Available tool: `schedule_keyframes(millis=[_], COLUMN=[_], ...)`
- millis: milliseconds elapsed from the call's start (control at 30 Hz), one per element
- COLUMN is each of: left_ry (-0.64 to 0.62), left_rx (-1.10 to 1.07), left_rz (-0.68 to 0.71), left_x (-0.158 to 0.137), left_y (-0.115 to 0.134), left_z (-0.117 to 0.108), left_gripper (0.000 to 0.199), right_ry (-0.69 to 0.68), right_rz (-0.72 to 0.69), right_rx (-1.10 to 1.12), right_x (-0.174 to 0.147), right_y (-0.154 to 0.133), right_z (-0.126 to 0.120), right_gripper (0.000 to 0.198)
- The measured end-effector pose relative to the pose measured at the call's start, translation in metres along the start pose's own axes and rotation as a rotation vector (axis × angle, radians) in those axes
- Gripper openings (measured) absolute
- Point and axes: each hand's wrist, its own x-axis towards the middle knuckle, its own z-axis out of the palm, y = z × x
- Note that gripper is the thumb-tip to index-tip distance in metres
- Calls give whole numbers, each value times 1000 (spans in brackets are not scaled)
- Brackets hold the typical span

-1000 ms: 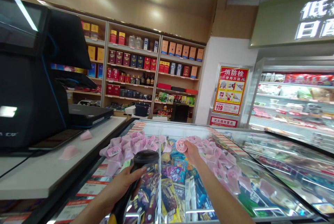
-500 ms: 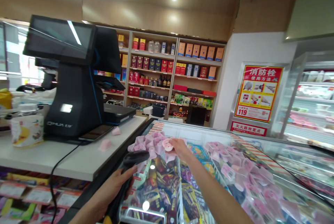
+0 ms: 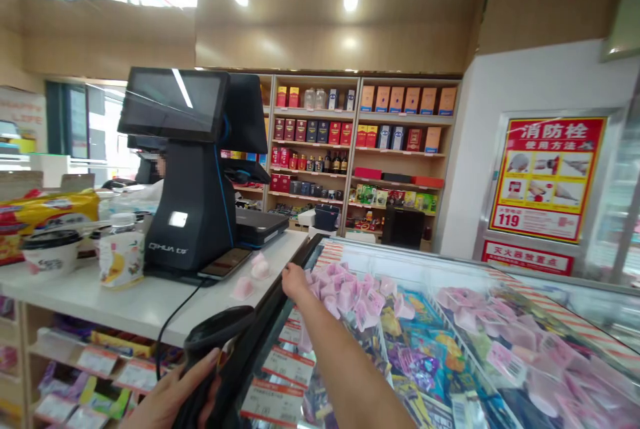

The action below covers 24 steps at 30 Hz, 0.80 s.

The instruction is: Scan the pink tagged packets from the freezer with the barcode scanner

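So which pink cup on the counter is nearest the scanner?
The front pink cup, closer to camera; the pink plastic behind it sits farther from the scanner in the left hand.

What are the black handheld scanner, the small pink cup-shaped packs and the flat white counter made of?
The black handheld scanner looks like hard plastic: smooth, with a dull sheen.

The small pink cup-shaped packs look like thin, glossy plastic, since they seem a bit see-through.

The flat white counter is smooth and plain, maybe coated board; it could be stone.
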Motion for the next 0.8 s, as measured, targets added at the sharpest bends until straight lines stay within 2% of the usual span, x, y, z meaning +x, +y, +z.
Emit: schedule_keyframes(millis=[133,233,333,433,500,600,700,800], left_ry=[59,42,13,-65,-123,-206,-336,-452], left_rx=[-54,-46,0,65,126,197,248,284], left_rz=[13,28,42,46,58,68,51,38], left_x=[0,-3,-8,-12,-13,-12,-9,-8], left_y=[-3,-2,4,10,10,5,-3,-10], left_z=[0,8,24,48,66,95,123,152], left_gripper=[32,31,34,37,38,36,36,37], right_ry=[-48,-57,-98,-85,-49,5,79,207], right_rz=[-56,-67,-119,-175,-170,-111,-83,48], right_rx=[-164,-247,-279,-279,-289,-346,-553,-764], right_x=[-14,-22,-28,-36,-46,-80,-142,-213], right_y=[15,20,19,20,29,57,91,121], right_z=[-10,-20,-34,-63,-96,-164,-240,-301], right_gripper=[35,35,30,33,34,33,33,35])
